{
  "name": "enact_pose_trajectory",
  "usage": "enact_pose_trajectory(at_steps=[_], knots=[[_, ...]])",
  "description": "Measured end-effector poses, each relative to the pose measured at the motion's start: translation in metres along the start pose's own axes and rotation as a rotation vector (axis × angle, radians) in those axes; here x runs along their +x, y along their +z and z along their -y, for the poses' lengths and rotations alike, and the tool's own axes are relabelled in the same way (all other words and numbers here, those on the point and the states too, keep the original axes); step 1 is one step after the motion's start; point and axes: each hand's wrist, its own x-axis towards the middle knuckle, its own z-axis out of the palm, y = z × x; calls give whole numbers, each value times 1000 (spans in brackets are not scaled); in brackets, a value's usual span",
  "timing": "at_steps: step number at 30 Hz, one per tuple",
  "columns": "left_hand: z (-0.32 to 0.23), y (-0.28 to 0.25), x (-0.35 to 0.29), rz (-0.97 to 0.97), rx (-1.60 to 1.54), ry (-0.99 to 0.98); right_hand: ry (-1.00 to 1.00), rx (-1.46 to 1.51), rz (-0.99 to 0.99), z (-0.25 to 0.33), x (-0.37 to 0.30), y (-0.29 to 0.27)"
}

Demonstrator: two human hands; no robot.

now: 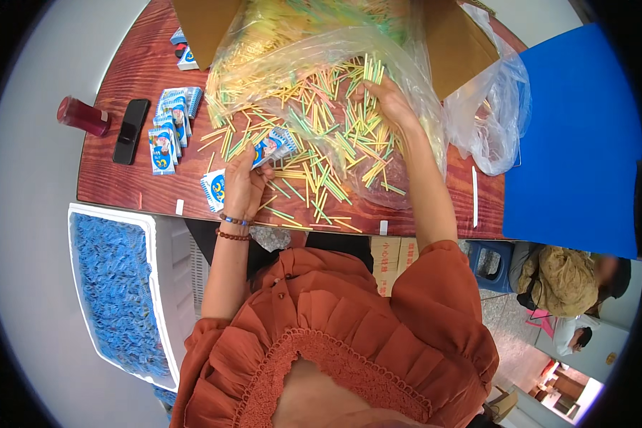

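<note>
My left hand (244, 184) is closed on a small blue and white packet (272, 145), which points up and to the right over the table. Another packet (213, 188) of the same kind lies beside that hand's wrist, partly covered by it. My right hand (392, 103) pinches a small upright bunch of thin yellow and green sticks (373, 70). Between and around both hands spreads a loose heap of short pastel sticks (321, 178), in yellow, green and some pink. Many more fill a large clear plastic bag (299, 53) behind the heap.
Several packets (162, 150), a black phone (130, 132) and a red-filled jar (83, 116) sit at the left. Cardboard flaps (460, 50) flank the bag. A foam box (152, 285) of blue packets stands below left. At right are a plastic bag (488, 135) and blue board (571, 143).
</note>
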Motion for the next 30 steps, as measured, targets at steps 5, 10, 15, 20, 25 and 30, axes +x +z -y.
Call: enact_pose_trajectory(at_steps=[5,10,15,20,25,30], knots=[[2,12,1,-1,-9,-44,26,547,-72,-10,-4,11],[6,11,2,-71,3,-36,-36,127,-146,-24,-6,23],[5,15,0,1,19,-49,-68,17,-219,-24,-11,36],[6,18,4,13,-26,-27,-261,763,-270,22,-10,43],[8,28,8,49,-97,76,-308,866,-123,65,-37,100],[4,26,3,59,-120,120,-475,718,-149,89,-54,145]])
